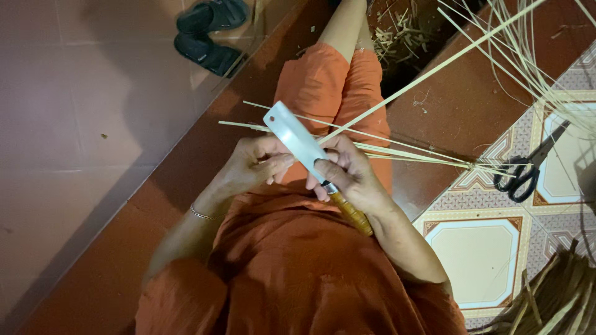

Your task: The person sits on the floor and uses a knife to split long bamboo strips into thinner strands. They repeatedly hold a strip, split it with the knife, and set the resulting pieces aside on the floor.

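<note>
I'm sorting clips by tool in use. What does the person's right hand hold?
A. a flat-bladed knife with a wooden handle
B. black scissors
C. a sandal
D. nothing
A: the right hand grips the knife by its wooden handle, while the black scissors lie on the tiled floor.

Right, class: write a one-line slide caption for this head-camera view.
Seated person's right hand holds a broad knife, left hand steadying thin bamboo strips; scissors nearby.
</note>
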